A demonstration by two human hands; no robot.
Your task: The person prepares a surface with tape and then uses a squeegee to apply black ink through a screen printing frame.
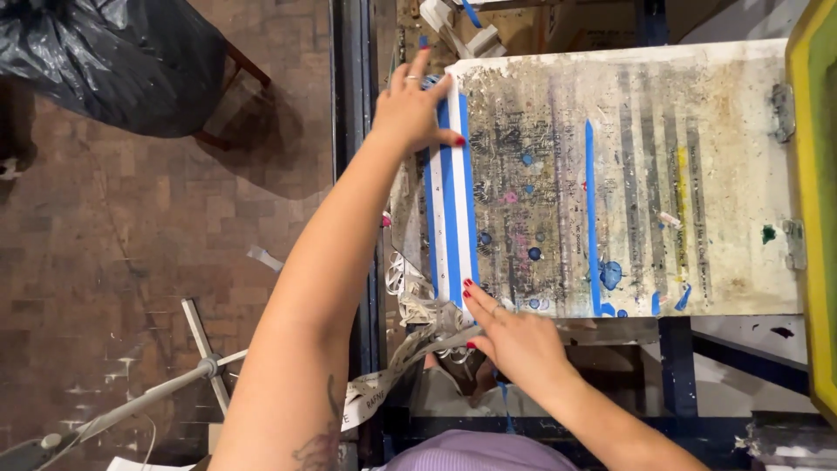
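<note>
Where the brick floor (131, 227) meets a blue frame, an ink-stained board (697, 174) lies flat. White ribbon (453, 201) runs along its left edge, long axis pointing away from the person. Left hand (414, 109) presses the far end, right hand (510, 336) the near end; fingers spread flat, nothing clamped.

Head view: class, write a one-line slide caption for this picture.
Left hand and right hand press a white ribbon strip flat along an ink-stained printing board.

board (697, 174): matt, ink-stained | ribbon (453, 201): smooth, cloth-like | floor (131, 227): wood parquet
</note>
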